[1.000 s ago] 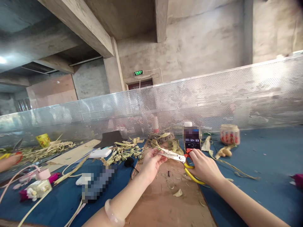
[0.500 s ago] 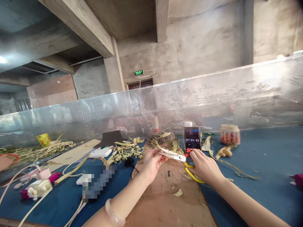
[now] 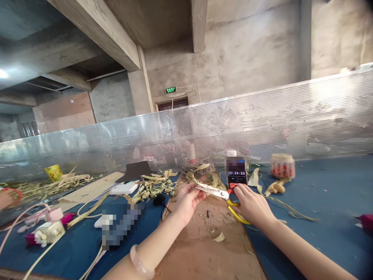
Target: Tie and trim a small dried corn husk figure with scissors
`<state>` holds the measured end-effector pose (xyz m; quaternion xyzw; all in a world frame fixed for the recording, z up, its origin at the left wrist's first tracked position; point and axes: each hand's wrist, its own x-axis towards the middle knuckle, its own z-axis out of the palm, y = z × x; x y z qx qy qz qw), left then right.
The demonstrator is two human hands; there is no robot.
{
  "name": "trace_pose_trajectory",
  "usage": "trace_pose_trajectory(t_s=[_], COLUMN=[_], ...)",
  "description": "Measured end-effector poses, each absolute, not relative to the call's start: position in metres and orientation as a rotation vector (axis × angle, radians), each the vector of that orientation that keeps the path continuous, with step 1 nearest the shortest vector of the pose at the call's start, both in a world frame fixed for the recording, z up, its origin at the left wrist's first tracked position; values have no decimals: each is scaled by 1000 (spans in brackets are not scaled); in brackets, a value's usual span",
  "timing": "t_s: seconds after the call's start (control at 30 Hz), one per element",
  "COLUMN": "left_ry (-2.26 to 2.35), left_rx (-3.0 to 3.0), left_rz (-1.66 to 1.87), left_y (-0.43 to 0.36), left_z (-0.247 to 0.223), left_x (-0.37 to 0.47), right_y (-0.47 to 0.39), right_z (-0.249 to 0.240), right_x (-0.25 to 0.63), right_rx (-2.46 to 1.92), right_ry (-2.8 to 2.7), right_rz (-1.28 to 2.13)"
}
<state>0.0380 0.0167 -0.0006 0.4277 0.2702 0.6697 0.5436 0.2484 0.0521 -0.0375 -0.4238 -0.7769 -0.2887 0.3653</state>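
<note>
My right hand (image 3: 254, 203) is closed on scissors (image 3: 219, 192) with red and yellow handles, the blades pointing left. Just past the blade tips, my left hand (image 3: 186, 202) is closed in a pinch on a pale dried plant piece (image 3: 201, 183). The blades lie close along this piece; whether they touch it I cannot make out. Both hands hover over a brown board (image 3: 201, 249) scattered with dry scraps, such as a curled leaf bit (image 3: 219, 237). Behind them lies a heap of dried leaves and stems (image 3: 214, 179).
A phone (image 3: 237, 175) stands behind my right hand. Farther right are a jar (image 3: 282, 166) and peanut-like pods (image 3: 276, 187). Left lie dried flower stems (image 3: 155, 188), a white power bank (image 3: 124, 189), cables and a clear charger (image 3: 49, 233). A perforated metal screen (image 3: 204, 128) runs behind. Another person's hand (image 3: 5, 200) shows far left.
My hands stay almost in place, with the scissors' lower yellow handle shifted slightly. The other person's hand at far left has moved a little outward. The phone's clock has advanced one second.
</note>
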Motion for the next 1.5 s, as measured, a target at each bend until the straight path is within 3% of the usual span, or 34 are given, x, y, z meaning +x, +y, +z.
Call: trace_pose_trajectory(t_s=[0.47, 1.5], left_ry=[687, 672], left_rx=[1026, 995], left_rz=[1607, 1596], left_y=[12, 15], left_z=[4, 5], left_x=[39, 36], right_y=[63, 57], right_z=[-39, -35], right_x=[256, 261], right_rx=[-1237, -1105], right_ry=[-1841, -1985], right_rz=[-565, -826])
